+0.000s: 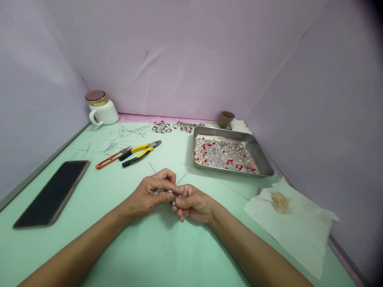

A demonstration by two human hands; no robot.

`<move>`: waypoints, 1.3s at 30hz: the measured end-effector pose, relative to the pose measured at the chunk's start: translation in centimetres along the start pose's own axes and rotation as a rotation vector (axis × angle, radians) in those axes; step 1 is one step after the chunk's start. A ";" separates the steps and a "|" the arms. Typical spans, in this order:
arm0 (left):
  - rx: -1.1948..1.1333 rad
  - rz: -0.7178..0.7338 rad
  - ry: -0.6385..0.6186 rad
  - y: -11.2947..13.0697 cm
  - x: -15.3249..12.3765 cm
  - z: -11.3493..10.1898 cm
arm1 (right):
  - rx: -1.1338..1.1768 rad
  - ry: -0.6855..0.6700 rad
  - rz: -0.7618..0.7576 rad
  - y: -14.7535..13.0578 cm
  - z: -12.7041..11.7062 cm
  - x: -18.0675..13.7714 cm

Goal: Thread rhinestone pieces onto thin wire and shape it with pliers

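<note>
My left hand (154,191) and my right hand (191,204) meet over the green table (155,247), fingertips touching. The left hand pinches a thin metal wire (157,175) that slants up and to the left from the fingers. The right hand is closed in a pinch at the wire's lower end, where a small silvery bead (173,203) shows between the fingers. A steel tray (263,159) of red, silver and gold beads lies to the right, beyond the hands.
Yellow-handled pliers (140,153) and orange snips (110,159) lie left of the tray, with loose wire pieces (119,135) behind. A phone (52,193) rests at the left, a lidded white mug (101,108) at the back, finished bead pieces (170,126), a brown cup (226,118), and stained paper (287,215) at the right.
</note>
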State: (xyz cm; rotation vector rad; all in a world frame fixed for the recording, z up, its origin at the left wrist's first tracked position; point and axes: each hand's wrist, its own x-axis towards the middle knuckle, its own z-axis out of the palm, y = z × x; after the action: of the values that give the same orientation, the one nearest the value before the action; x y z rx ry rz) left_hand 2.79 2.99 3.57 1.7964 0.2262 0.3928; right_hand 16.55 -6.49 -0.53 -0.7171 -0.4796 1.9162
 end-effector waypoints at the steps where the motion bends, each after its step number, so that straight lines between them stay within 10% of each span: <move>1: 0.057 0.024 0.022 0.0 0.0 -0.1 | -0.005 0.027 -0.016 0.0 0.2 0.0; 15: 0.553 0.239 0.103 0.2 -0.4 -0.3 | -0.061 0.339 -0.354 0.4 1.7 0.4; 39: 0.466 -0.122 0.233 1.6 -0.1 0.6 | -0.491 0.600 -0.634 0.7 2.5 0.3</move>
State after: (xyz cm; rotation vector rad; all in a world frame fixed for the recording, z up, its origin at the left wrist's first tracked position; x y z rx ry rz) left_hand 2.86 2.03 4.92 2.1765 0.6301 0.4905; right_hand 14.37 -6.59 0.85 -1.2293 -0.6940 0.9289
